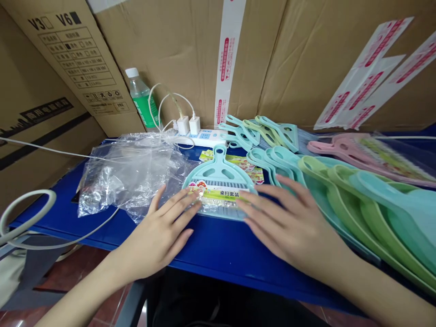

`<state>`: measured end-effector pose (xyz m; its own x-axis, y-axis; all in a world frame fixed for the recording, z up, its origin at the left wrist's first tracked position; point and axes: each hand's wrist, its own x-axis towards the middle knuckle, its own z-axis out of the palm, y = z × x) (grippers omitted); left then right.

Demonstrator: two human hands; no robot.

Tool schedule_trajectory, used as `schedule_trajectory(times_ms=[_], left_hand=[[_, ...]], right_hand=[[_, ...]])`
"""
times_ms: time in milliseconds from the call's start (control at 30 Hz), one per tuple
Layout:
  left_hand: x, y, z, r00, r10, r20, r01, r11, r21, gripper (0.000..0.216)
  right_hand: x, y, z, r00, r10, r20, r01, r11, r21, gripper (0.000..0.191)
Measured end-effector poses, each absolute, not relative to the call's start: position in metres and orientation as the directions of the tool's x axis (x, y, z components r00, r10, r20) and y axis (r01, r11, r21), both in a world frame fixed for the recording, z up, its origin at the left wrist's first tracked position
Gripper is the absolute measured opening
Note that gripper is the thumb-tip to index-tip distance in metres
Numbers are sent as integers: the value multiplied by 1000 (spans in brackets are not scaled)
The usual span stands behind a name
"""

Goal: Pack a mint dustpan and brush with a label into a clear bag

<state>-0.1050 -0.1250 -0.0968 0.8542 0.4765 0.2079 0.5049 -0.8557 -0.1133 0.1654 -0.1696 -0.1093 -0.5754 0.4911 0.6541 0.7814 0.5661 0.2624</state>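
A light-blue dustpan (221, 169) lies on the blue table with its handle pointing away from me. Nested in it is a small brush whose grey bristles (221, 185) show above a printed label card (225, 194). Shiny clear plastic covers the lower part of the set. My left hand (160, 236) is open, its fingertips at the left edge of the card and plastic. On the other side my right hand (286, 218) is also open, fingers spread, with fingertips at the card's right end. Neither hand wraps round anything.
Clear plastic bags (132, 170) lie to the left. Green and blue dustpans (354, 200) are stacked at right, beside a pink dustpan (344, 152). Small brushes (272, 131), a power strip (211, 136) with chargers and a bottle (143, 100) stand before cardboard boxes (177, 50).
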Motion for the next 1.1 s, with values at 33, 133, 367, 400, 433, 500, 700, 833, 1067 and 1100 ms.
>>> schedule_trajectory(times_ms=[33, 133, 367, 400, 433, 500, 700, 833, 1067, 1100], left_hand=[[-100, -127, -98, 857, 457, 238, 497, -855, -148, 41], [-87, -132, -103, 849, 432, 302, 505, -833, -226, 38], [-76, -130, -110, 834, 456, 310, 545, -767, -338, 38], [-75, -130, -110, 832, 464, 304, 550, -760, -345, 39], [-75, -130, -110, 830, 471, 297, 554, -755, -350, 39], [-73, -130, -111, 839, 467, 280, 542, -764, -350, 40], [-72, -131, -113, 883, 407, 233, 464, -833, -303, 45], [-79, -132, -110, 879, 430, 206, 476, -816, -328, 46], [-100, -130, -106, 843, 488, 227, 537, -791, -294, 45], [-103, -129, -107, 841, 492, 225, 539, -794, -279, 45]], right_hand=[[161, -171, -110, -645, 432, 630, 736, 573, 360, 25], [150, -172, -113, -774, 339, 535, 619, 584, 525, 36], [148, -153, -115, -813, 367, 452, 581, 567, 584, 40], [148, -151, -116, -805, 377, 457, 591, 579, 562, 39], [147, -150, -118, -794, 391, 466, 604, 590, 535, 39], [147, -149, -122, -764, 426, 485, 638, 607, 473, 37], [148, -152, -126, -682, 517, 518, 714, 624, 317, 37], [156, -155, -122, -651, 559, 514, 737, 629, 249, 31], [181, -160, -118, -622, 587, 518, 750, 637, 178, 27], [184, -160, -117, -618, 588, 522, 753, 634, 176, 28]])
